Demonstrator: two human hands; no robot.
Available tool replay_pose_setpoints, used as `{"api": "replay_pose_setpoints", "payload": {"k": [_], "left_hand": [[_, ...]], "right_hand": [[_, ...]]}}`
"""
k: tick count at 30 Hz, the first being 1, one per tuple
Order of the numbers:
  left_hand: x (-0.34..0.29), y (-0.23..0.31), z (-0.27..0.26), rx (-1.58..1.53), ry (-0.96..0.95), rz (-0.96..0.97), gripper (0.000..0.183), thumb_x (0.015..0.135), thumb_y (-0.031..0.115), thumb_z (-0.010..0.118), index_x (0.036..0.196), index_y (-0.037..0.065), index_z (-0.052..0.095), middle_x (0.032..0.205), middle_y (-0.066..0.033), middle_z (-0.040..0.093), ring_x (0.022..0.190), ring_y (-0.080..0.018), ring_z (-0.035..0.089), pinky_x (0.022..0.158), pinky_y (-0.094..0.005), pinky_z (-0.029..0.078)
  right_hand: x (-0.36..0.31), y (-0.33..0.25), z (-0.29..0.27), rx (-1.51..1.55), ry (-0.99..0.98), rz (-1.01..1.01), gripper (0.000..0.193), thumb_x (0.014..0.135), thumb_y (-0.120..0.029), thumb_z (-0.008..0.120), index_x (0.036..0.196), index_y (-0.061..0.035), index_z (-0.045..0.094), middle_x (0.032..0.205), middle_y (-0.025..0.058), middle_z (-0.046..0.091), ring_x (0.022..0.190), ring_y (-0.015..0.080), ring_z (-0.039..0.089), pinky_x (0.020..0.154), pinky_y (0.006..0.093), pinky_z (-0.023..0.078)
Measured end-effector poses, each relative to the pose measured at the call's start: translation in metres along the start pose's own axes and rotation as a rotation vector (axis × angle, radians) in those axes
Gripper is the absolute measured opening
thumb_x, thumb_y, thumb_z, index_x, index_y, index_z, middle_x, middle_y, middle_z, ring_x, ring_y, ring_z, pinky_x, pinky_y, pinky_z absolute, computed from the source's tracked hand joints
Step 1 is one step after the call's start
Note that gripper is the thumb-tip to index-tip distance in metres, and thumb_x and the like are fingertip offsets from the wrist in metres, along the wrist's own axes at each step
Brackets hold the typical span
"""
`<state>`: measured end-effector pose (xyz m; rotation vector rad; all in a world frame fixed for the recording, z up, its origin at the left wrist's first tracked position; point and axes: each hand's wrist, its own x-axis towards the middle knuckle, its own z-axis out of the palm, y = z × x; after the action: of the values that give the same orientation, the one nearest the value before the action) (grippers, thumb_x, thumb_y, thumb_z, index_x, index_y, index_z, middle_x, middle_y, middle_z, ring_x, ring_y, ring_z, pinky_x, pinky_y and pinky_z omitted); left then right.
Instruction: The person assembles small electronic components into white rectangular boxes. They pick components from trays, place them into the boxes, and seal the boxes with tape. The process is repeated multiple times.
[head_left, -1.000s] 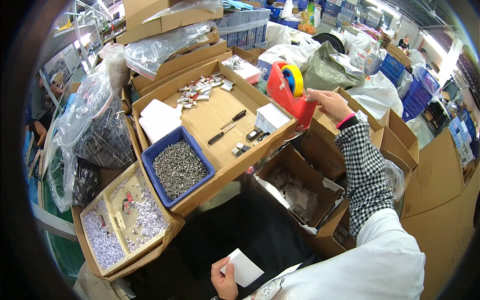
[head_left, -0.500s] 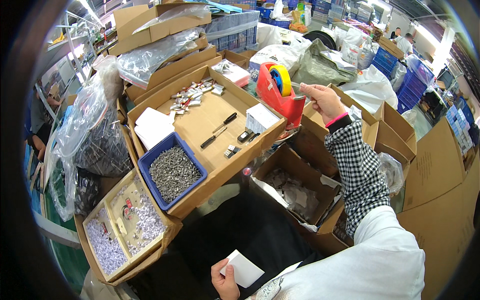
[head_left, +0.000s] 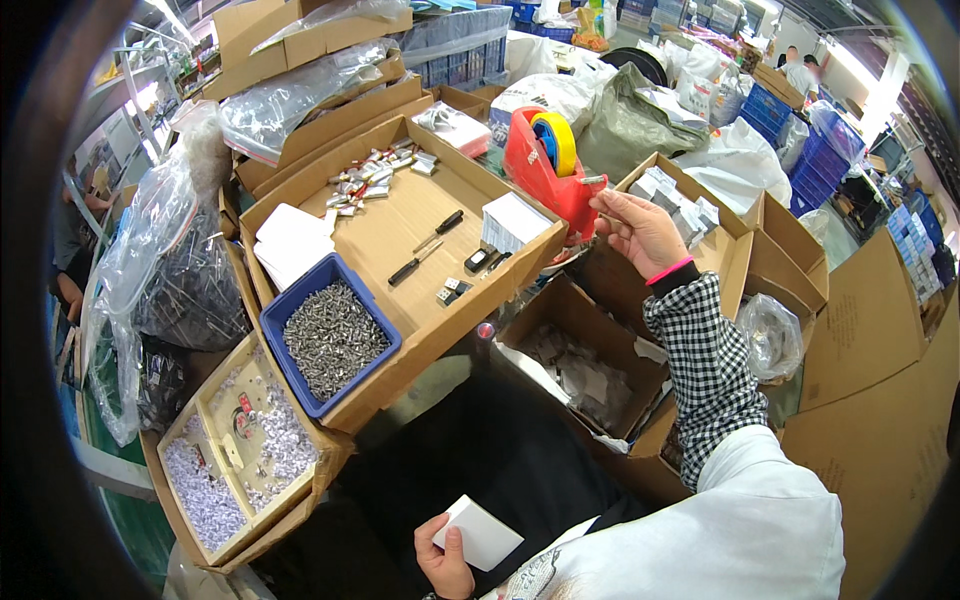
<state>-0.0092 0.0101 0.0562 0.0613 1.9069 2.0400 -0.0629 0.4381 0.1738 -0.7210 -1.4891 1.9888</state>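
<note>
My left hand (head_left: 446, 560) is low in the middle, thumb on top, closed on a flat white square piece (head_left: 480, 533) that could be a card or a thin box. On the right, my right hand (head_left: 643, 232) is raised at the toothed front end of a red tape dispenser (head_left: 558, 180). Its thumb and fingers are pinched together; anything between them is too small to make out. The dispenser carries a yellow-rimmed tape roll (head_left: 556, 143). Beside it is a shallow cardboard tray (head_left: 385, 245) with two screwdrivers (head_left: 420, 255) and black USB-like pieces (head_left: 453, 291).
The tray also holds a blue bin (head_left: 390, 352) of small metal parts, white cards (head_left: 290, 247) and small silver pieces (head_left: 370, 180). A divided box (head_left: 205, 430) of tiny white parts lies at lower left. Below my right arm stands an open carton (head_left: 655, 385). Bags and crates fill the back.
My right hand has moved down and slightly left, closer to the dispenser's front end. My left hand keeps its hold on the white piece. The whole view has shifted slightly.
</note>
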Motion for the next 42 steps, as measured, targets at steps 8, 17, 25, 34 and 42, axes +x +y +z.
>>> {"api": "replay_pose_setpoints", "payload": {"k": [8, 17, 25, 34, 42], "left_hand": [[0.009, 0.001, -0.002, 0.147, 0.02, 0.009, 0.028, 0.085, 0.003, 0.06, 0.112, 0.001, 0.051, 0.106, -0.0098, 0.054, 0.091, -0.0142, 0.054, 0.082, -0.028, 0.045], [0.002, -0.018, -0.004, 0.272, 0.028, 0.101, 0.026, 0.081, 0.006, 0.068, 0.106, 0.007, 0.062, 0.077, -0.0035, 0.064, 0.058, -0.0047, 0.053, 0.051, -0.0204, 0.042], [-0.004, 0.002, -0.004, 0.291, -0.029, 0.068, 0.032, 0.084, 0.006, 0.061, 0.116, 0.007, 0.056, 0.093, -0.0088, 0.065, 0.065, -0.0101, 0.058, 0.056, -0.0232, 0.045], [-0.009, 0.0, -0.006, 0.285, 0.031, 0.145, 0.044, 0.084, 0.008, 0.06, 0.126, 0.007, 0.046, 0.099, -0.0146, 0.063, 0.076, -0.0189, 0.064, 0.064, -0.0282, 0.05], [-0.007, 0.011, -0.012, 0.399, -0.084, 0.237, 0.048, 0.081, 0.004, 0.061, 0.128, 0.008, 0.048, 0.102, -0.0162, 0.063, 0.082, -0.0228, 0.066, 0.066, -0.0289, 0.052]], "right_hand": [[0.013, 0.05, 0.006, 0.568, -0.11, -0.018, 0.021, 0.089, -0.018, 0.063, 0.103, -0.0032, 0.059, 0.088, 0.0022, 0.062, 0.076, 0.0104, 0.058, 0.067, 0.022, 0.049], [-0.129, 0.123, 0.053, 0.079, -0.471, 0.511, 0.024, 0.092, -0.013, 0.056, 0.111, 0.0021, 0.057, 0.085, 0.0052, 0.062, 0.069, 0.0104, 0.058, 0.065, 0.0232, 0.05], [-0.226, 0.159, 0.102, 0.261, -0.517, 0.832, 0.059, 0.089, -0.006, 0.059, 0.141, -0.0066, 0.029, 0.084, 0.009, 0.064, 0.072, 0.0136, 0.061, 0.07, 0.0259, 0.051], [-0.227, 0.157, 0.114, 0.028, -0.617, 0.727, 0.041, 0.087, -0.007, 0.061, 0.123, -0.0002, 0.042, 0.084, 0.0099, 0.065, 0.071, 0.0118, 0.062, 0.065, 0.0242, 0.051], [-0.214, 0.147, 0.121, -0.023, -0.711, 0.806, 0.041, 0.085, -0.008, 0.063, 0.12, 0.0012, 0.044, 0.084, 0.0098, 0.065, 0.069, 0.0115, 0.062, 0.062, 0.0227, 0.051]]}}
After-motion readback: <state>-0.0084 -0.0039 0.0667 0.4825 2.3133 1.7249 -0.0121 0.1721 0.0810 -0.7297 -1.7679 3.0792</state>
